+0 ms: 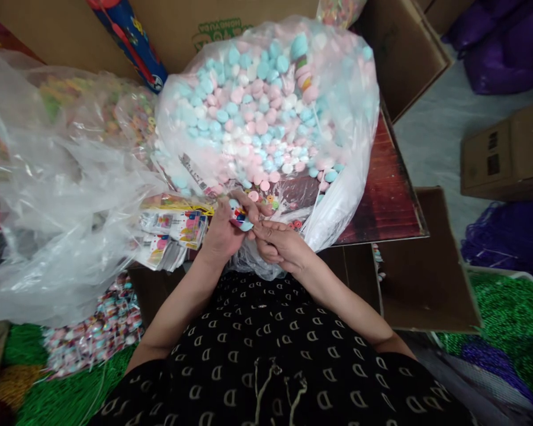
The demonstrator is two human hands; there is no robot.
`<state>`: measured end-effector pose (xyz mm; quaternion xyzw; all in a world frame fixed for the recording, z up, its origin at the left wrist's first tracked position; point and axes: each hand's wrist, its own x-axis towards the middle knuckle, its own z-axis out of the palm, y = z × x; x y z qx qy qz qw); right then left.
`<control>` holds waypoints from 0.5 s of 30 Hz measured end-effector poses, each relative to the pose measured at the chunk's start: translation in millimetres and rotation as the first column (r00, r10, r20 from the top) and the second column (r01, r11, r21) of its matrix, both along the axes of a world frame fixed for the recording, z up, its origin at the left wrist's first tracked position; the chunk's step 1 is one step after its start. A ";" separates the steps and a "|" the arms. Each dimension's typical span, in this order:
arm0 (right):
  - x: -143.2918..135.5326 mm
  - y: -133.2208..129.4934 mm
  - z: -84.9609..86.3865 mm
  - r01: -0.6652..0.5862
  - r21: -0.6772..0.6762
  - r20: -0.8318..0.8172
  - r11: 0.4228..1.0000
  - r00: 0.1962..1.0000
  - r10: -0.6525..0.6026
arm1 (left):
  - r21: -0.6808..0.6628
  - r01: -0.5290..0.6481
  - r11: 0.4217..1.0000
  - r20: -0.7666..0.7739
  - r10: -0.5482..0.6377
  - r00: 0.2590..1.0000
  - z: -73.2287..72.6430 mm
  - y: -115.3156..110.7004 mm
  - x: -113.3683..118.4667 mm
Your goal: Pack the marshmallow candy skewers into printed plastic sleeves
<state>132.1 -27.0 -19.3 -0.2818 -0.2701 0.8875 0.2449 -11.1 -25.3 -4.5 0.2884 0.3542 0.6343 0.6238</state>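
Observation:
My left hand is closed around a small printed packet with colourful patches and a light blue tip. The fingers of my right hand are pinched together at the packet's lower end, touching it. What lies inside the packet I cannot make out. Just beyond both hands lies a large clear plastic bag full of pink, blue and white candies. Stacks of printed wrappers lie left of my left hand. On top of the candies rests a stacked candy on a stick.
Another clear bag with coloured rings stands at the left. A blue tube leans at the back. The red-brown table ends at the right, near an open cardboard box. Finished-looking wrapped pieces lie at lower left.

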 end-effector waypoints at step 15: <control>-3.9 -5.2 -6.9 0.204 0.723 0.292 0.660 0.775 -0.560 | -0.148 -0.048 0.988 -0.007 0.048 0.999 -0.9 2.6 -1.8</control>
